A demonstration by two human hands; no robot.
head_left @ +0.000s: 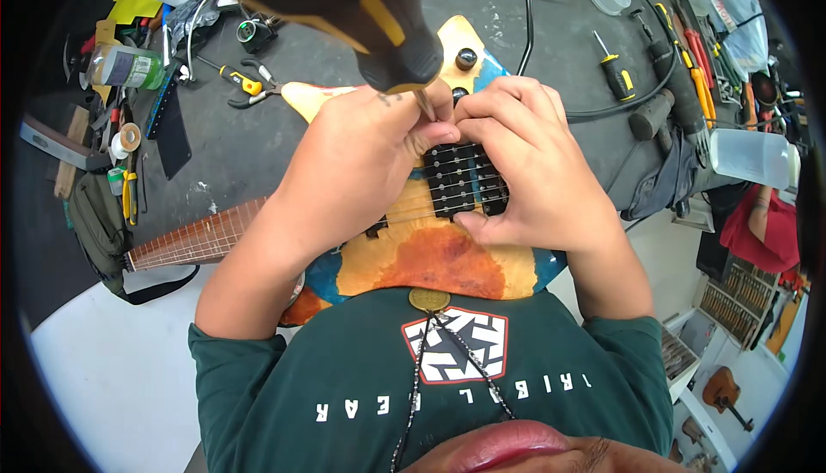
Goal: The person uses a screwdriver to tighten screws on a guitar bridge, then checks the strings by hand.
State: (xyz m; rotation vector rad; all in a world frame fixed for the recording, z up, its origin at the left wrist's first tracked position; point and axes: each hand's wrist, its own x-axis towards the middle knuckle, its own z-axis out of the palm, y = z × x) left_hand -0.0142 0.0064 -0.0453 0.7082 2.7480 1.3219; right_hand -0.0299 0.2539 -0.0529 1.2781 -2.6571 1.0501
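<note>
A black-and-yellow screwdriver point(387, 38) looms large at the top, shaft down. My left hand point(348, 163) has its thumb and fingers pinched round the shaft, above the blue, orange and cream electric guitar point(443, 262). My right hand point(529, 163) touches my left fingertips near the shaft, its fingers curled over the guitar's upper part and its thumb resting at the lower edge of the black bridge hardware point(452, 180). What the right fingertips hold is hidden. The screwdriver's tip is hidden too. The guitar's neck point(185, 241) extends left.
A grey bench point(559, 38) carries pliers point(249, 86), a smaller screwdriver point(618, 73), a hammer point(650, 116), a plastic container point(748, 159), cables and several tools. Another person's red-clothed part point(761, 232) shows at right, near a tool rack point(731, 305) and a hanging wooden guitar point(723, 391).
</note>
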